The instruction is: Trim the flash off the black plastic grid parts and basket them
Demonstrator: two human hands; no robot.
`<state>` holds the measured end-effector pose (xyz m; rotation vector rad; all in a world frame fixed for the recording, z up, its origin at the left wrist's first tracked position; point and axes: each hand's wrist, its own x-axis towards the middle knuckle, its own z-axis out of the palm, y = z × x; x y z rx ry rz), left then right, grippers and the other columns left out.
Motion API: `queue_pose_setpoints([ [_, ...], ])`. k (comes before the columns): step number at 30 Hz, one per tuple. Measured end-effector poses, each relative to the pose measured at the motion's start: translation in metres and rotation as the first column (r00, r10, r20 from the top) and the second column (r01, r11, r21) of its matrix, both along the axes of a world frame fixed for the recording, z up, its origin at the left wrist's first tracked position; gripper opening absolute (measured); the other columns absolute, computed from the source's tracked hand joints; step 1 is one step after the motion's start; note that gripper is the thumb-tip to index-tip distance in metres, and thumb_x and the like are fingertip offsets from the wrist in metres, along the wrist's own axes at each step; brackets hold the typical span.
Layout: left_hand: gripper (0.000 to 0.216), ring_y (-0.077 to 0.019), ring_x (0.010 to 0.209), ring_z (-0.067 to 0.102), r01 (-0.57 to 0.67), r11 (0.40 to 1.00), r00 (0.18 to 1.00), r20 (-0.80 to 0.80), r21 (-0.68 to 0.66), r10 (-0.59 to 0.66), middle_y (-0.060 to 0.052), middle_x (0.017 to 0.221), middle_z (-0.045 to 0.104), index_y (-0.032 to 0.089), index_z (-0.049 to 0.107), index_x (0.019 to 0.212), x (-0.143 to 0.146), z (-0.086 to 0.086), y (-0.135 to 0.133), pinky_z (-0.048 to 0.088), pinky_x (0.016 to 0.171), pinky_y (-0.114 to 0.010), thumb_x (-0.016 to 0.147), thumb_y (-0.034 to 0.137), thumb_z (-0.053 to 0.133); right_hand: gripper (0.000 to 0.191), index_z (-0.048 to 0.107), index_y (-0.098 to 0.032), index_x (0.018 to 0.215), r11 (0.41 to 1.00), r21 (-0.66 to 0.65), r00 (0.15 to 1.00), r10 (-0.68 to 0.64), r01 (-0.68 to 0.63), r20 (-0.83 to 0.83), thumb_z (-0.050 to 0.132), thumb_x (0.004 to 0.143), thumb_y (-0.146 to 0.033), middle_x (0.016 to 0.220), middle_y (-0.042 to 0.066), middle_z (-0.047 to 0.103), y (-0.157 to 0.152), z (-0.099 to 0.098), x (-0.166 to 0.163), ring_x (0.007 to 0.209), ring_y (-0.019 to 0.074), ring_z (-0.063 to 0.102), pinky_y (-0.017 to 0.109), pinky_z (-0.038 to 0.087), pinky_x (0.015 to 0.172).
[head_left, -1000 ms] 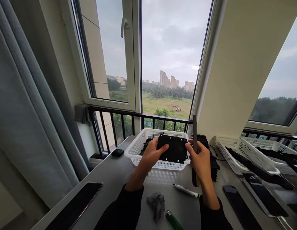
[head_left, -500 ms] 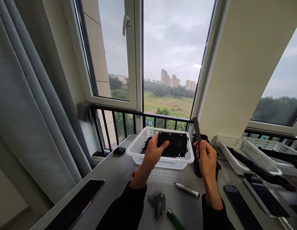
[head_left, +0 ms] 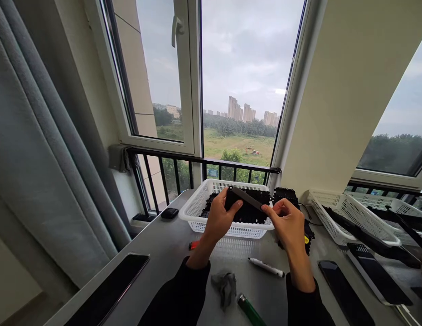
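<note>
Change of angle

Nearest: green plastic lighter point(head_left: 249, 310), crumpled grey cloth point(head_left: 225, 286), white marker pen point(head_left: 266, 267). Past them, left hand point(head_left: 219, 219) grips the flat black plastic plate point(head_left: 251, 215) above the white mesh basket point(head_left: 197, 213). Right hand point(head_left: 288, 226) pinches the thin grey blade point(head_left: 247, 198), upright a second ago, now laid across that plate.

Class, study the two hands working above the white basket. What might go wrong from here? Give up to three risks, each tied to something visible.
1. The right hand lays a flat blade across the black panel, close to the thumb of the left hand; a slip might nick it.
2. The left hand grips the panel at one end, so pressure might drop it into the white basket.
3. The marker and lighter lie between the forearms and might get knocked.
</note>
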<state>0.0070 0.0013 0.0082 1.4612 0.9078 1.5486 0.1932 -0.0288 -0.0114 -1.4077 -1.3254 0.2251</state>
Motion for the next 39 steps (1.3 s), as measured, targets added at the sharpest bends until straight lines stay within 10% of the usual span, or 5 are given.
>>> queue_pose_setpoints([
  [17,0.032,-0.0255,0.094,0.067,-0.057,0.998,0.995,0.076,-0.027,0.059,-0.007,0.094,0.071,0.016,0.064,0.094,-0.003,0.003,0.001,0.054,0.078,-0.033,0.067,0.030,0.074,0.049,0.053,-0.021,0.057,0.984,0.048,0.983,-0.171,0.174,-0.060,0.065,0.076,-0.064,0.050,-0.004,0.050,-0.006,0.007,0.006,0.050,0.0121,0.041,0.026,0.030,0.053],
  [24,0.033,-0.0245,0.083,0.068,0.002,0.997,0.998,0.058,-0.071,0.002,-0.004,0.082,0.070,0.018,0.065,0.094,-0.003,0.006,-0.004,0.055,0.072,-0.034,0.067,0.033,0.076,0.048,0.050,-0.021,0.056,0.999,0.036,0.999,-0.029,0.031,-0.046,0.065,0.076,-0.062,0.052,-0.004,0.050,-0.007,0.007,-0.010,0.051,0.0116,0.041,0.025,0.031,0.054],
  [30,0.032,-0.0243,0.087,0.068,-0.050,0.998,0.998,0.022,-0.023,0.051,-0.005,0.086,0.070,0.017,0.064,0.094,-0.004,0.005,-0.002,0.054,0.078,-0.034,0.069,0.034,0.074,0.049,0.051,-0.021,0.057,0.977,0.057,0.976,-0.198,0.203,-0.093,0.064,0.077,-0.064,0.050,-0.003,0.052,-0.007,0.006,0.011,0.050,0.0131,0.041,0.026,0.032,0.054],
  [39,0.035,-0.0254,0.088,0.069,-0.009,1.000,0.998,0.065,-0.019,0.010,-0.005,0.087,0.071,0.016,0.064,0.095,-0.007,0.005,-0.003,0.055,0.078,-0.035,0.067,0.033,0.077,0.049,0.048,-0.021,0.057,0.997,0.024,0.993,-0.070,0.073,-0.099,0.067,0.077,-0.061,0.051,-0.005,0.046,-0.006,0.005,-0.008,0.051,0.0113,0.038,0.025,0.029,0.053],
])
